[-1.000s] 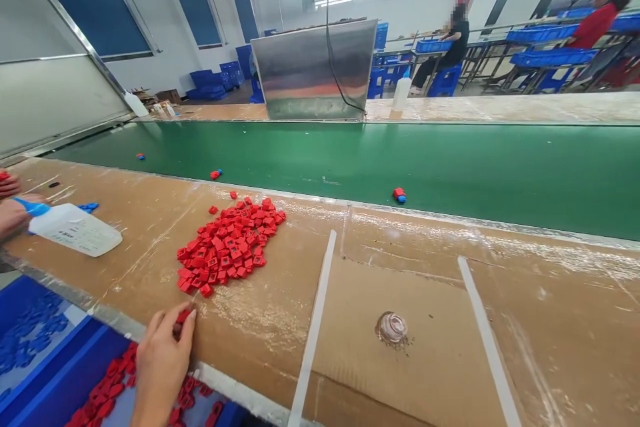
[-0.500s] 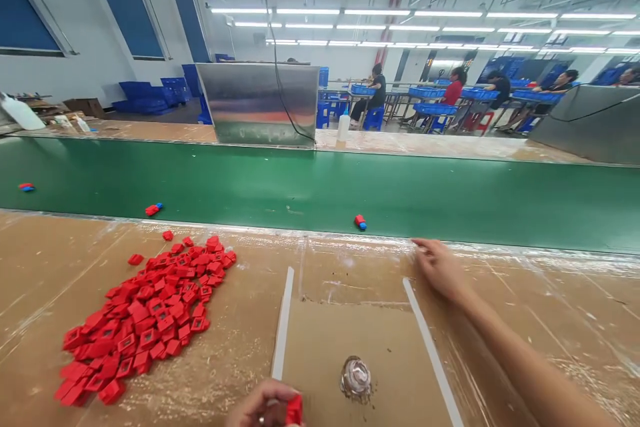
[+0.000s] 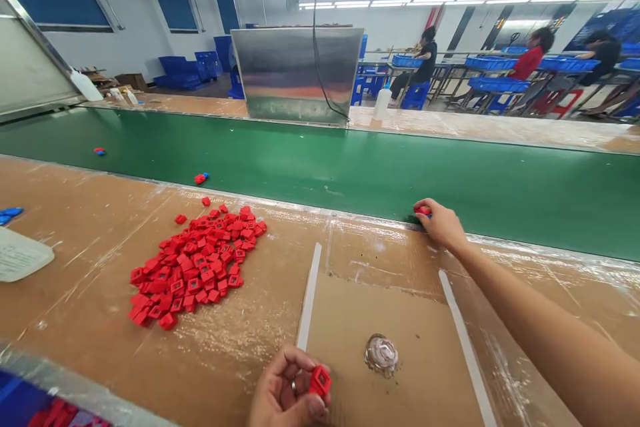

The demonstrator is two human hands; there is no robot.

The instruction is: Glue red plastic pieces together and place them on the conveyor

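Right hand now at conveyor belt edge

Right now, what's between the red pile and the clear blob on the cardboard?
In the head view, a white strip runs between the red pile and the clear blob, with brown cardboard beyond the strip.
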